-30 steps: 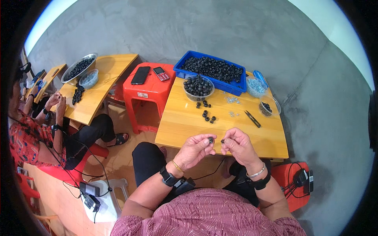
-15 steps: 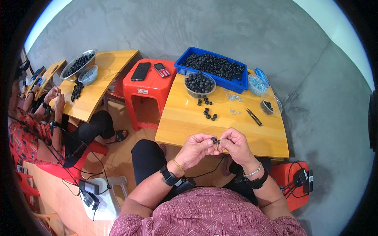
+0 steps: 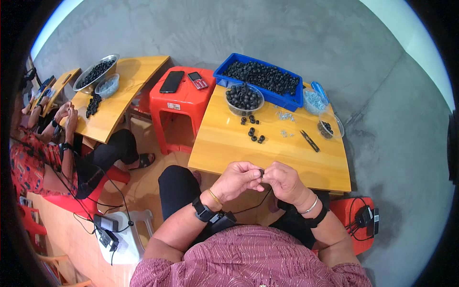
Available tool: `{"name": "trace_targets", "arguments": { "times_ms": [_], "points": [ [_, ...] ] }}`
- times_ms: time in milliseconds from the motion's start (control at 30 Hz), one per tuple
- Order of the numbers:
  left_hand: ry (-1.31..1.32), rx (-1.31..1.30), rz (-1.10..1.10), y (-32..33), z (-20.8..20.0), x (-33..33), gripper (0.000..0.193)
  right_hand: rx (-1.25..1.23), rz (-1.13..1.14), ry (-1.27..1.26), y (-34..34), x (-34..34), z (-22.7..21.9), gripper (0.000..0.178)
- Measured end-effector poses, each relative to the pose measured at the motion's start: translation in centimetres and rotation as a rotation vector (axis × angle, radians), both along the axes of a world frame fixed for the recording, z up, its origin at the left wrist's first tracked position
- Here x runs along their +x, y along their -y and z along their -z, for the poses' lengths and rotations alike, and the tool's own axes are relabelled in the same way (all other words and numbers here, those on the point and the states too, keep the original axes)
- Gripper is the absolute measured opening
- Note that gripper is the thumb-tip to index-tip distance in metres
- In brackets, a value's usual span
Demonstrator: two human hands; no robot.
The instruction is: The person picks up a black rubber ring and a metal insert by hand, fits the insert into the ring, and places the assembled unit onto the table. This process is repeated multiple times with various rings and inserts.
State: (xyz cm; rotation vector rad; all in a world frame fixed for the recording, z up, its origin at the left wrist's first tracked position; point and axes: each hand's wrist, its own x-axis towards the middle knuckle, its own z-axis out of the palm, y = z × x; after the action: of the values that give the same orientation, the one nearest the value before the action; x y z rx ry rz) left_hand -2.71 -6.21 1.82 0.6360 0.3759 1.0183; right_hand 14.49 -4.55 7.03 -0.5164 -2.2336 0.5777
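Just past the table's near edge, my left hand (image 3: 235, 182) pinches a small round black part (image 3: 261, 172) between thumb and fingertips. My right hand (image 3: 285, 183) meets it from the other side, its fingers curled closed; whatever they grip is hidden. Beyond my hands, several loose black parts (image 3: 253, 131) lie on the wooden table (image 3: 220, 150). A clear round tub (image 3: 244, 111) of larger black pieces stands behind them. Small silvery bits (image 3: 285, 116) are scattered to the right, near black-handled snips (image 3: 310, 141).
A blue tray (image 3: 302, 98) heaped with black parts fills the table's back. To its right stand a tub of pale blue bits (image 3: 314, 101) and a tilted clear cup (image 3: 338, 125). A red stool (image 3: 163, 105) bears two phones. At left, another person (image 3: 43, 167) works at a table.
My right fingers have curled in closer against the black part, covering the yellowish bit seen below it before. The view has shifted slightly.
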Motion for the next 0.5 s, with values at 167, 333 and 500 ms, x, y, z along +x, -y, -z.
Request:
{"name": "trace_targets", "arguments": {
  "times_ms": [167, 333, 500],
  "points": [
    [-0.011, -0.022, 0.075, -0.4, 0.6, 0.0, 0.012, 0.172, -0.088, 0.114, -0.4, 0.5, -0.1, 0.013],
    [0.02, -0.065, 0.093, -0.5, 0.8, 0.1, 0.011, 0.063, -0.064, 0.019, -0.3, 0.0, 0.5, 0.009],
    [0.043, -0.038, 0.134, -0.5, 0.8, -0.1, 0.012, -0.155, 0.014, 0.001, -0.2, 0.4, 0.9, 0.014]
  ]
}}
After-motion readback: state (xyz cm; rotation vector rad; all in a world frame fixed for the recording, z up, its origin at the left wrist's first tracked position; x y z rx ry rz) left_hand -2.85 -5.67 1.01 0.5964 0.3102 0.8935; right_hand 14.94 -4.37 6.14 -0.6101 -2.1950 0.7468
